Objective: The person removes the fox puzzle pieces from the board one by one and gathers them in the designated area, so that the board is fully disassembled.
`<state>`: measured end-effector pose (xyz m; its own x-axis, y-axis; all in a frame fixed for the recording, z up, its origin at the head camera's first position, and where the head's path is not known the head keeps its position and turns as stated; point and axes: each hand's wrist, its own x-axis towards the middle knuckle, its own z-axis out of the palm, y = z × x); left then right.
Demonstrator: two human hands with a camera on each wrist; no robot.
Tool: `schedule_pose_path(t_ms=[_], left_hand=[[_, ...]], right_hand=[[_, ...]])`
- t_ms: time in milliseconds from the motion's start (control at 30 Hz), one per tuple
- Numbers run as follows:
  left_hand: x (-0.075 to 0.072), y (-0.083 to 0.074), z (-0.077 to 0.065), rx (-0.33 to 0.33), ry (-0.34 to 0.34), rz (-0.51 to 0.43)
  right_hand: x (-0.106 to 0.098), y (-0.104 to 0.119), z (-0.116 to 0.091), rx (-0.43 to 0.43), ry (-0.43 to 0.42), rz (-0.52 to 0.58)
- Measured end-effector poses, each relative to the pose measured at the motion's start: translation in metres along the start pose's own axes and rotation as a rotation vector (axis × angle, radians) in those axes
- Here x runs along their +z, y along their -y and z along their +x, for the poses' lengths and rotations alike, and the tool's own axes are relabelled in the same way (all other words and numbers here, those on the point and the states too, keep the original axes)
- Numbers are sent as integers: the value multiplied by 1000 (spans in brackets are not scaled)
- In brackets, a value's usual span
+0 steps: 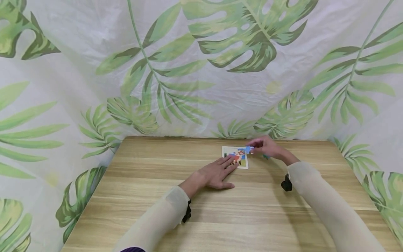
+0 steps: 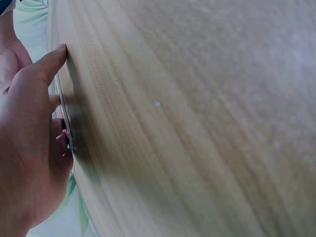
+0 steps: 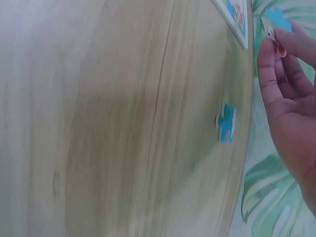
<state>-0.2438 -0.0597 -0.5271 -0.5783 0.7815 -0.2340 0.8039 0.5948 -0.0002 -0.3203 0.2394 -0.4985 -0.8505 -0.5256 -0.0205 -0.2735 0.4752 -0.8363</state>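
Observation:
A small white-edged puzzle board (image 1: 224, 150) with a colourful cartoon picture lies near the table's far edge. My left hand (image 1: 218, 173) rests with extended fingers across the board's lower left part, covering some of the picture. In the left wrist view its thumb (image 2: 52, 61) stretches over the wood. My right hand (image 1: 267, 147) pinches a blue puzzle piece (image 1: 249, 149) between thumb and fingertips, at the board's upper right corner. The right wrist view shows this held piece (image 3: 279, 20) above the table. Another puzzle piece (image 3: 227, 123), blue and green, lies on the table below the right hand.
The wood-grain table (image 1: 151, 175) ends just behind the board, against a leaf-patterned cloth (image 1: 176, 70). Both wrists carry small black cameras, one at the left sleeve (image 1: 157, 217) and one at the right sleeve (image 1: 327, 199).

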Motion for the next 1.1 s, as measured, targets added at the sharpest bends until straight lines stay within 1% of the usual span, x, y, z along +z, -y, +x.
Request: schedule_pose_path(t_ms=[167,300,367,500,733,933,1100], left_hand=[[1,0,0,1,-7,8],[2,0,-1,-1,-18,1],[2,0,-1,-4,-18,-3],[1,-1,-2,0,-16,0],[1,-1,-2,2,-19,-17],[3,-1,-1,5,-29,8],[2,-2,-3,5,-32,-2]], right_hand=[[-11,-4,-12,21,27,-7],[-20,-8,-22,57,27,-5],[-25,-10,-27,61,29,-4],[-33,-14,-39,60,20,-3],[-45,-26,-53,35,-23,-23],[-55,-33,-64,72,-26,-21],[-61,-38,-70,108,-32,-46]])
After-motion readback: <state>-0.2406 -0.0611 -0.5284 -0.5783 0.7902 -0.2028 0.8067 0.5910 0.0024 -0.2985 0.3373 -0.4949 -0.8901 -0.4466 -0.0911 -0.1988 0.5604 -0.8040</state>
